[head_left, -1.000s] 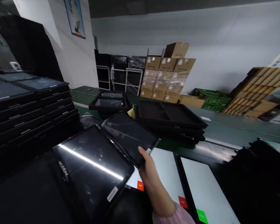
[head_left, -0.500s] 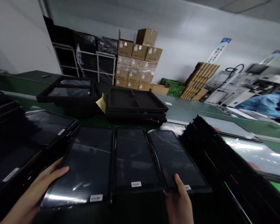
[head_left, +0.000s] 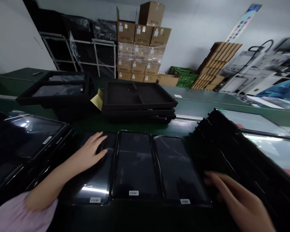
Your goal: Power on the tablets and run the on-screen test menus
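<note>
Three dark screen panels lie side by side in front of me, each with a small white label near its lower edge. Over the left panel [head_left: 96, 180] is my left hand [head_left: 90, 153], fingers spread; whether it touches the glass I cannot tell. The middle panel [head_left: 135, 164] and the right panel [head_left: 180, 170] have no hand on them. My right hand [head_left: 236, 196] is blurred, just beside the right panel's lower right edge, and its grip is unclear.
Black foam trays [head_left: 140, 96] are stacked behind the panels, with another tray stack [head_left: 55, 87] holding screens at back left. More dark screens [head_left: 36, 129] lie at left. Stacked black trays with pale panels [head_left: 275, 151] stand at right. A yellow paper [head_left: 97, 100] sticks up between stacks.
My left hand has moved from the left panel's outer edge up over its surface. My right hand has let go of the right panel and moved right. The view has shifted.
</note>
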`<state>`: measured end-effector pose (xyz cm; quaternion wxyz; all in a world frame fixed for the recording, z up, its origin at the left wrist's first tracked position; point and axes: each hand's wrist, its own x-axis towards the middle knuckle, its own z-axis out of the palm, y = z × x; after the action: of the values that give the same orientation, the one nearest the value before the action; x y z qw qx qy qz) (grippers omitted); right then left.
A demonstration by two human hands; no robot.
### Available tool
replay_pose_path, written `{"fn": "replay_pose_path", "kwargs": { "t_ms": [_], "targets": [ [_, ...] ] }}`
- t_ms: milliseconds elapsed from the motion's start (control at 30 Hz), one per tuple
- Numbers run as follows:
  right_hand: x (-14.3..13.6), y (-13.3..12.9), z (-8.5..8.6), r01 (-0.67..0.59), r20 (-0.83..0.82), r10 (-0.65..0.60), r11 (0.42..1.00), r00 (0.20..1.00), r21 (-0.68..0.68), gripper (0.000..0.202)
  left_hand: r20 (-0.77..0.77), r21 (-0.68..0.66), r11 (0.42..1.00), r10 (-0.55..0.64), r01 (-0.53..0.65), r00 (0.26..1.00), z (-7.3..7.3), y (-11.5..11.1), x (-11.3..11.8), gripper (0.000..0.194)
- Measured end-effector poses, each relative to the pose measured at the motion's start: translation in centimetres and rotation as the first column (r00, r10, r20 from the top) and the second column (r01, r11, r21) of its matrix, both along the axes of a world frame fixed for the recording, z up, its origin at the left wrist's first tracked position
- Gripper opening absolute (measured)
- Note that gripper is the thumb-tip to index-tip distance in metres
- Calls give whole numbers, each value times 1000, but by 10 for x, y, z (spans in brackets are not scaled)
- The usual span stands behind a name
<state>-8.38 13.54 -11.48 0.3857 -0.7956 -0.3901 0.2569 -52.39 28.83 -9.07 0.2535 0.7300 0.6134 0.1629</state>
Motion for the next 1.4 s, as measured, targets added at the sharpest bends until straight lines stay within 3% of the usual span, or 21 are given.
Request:
{"fn": "replay_pose_path", "kwargs": {
  "t_ms": [67,133,233,400,600,933,1100,1233,1300,1400],
  "targets": [
    [10,53,-8,-78,136,68,994,988,74,72,-54,12,996,-87,88,995,-2,32,30,68],
    [12,98,-20,-190,146,170,973,974,134,82,-97,26,989,-139,142,986,-6,58,49,58],
    [11,132,-39,-238,119,222,961,968,141,87,-156,44,986,-154,163,976,-9,79,54,49],
    [13,128,-55,-187,96,174,971,980,149,82,-212,65,991,-99,115,972,-10,83,43,49],
    [14,124,-61,-92,37,87,982,996,166,73,-223,94,991,-68,91,972,-11,81,42,54],
    [17,131,-58,-147,-40,160,963,986,224,69,-233,93,995,-19,41,972,-6,81,52,58],
    [31,142,-40,-220,8,221,963,975,155,64,-246,104,994,-3,29,969,-4,82,57,56],
    [43,143,-7,-263,68,256,951,964,160,58,-252,117,993,8,22,968,4,83,66,51],
    [44,136,15,-267,149,238,937,960,226,58,-237,143,987,-40,76,971,9,83,79,52],
    [40,123,44,-270,247,193,904,950,332,51,-212,143,964,-193,226,958,8,83,117,54]
  ]
}}
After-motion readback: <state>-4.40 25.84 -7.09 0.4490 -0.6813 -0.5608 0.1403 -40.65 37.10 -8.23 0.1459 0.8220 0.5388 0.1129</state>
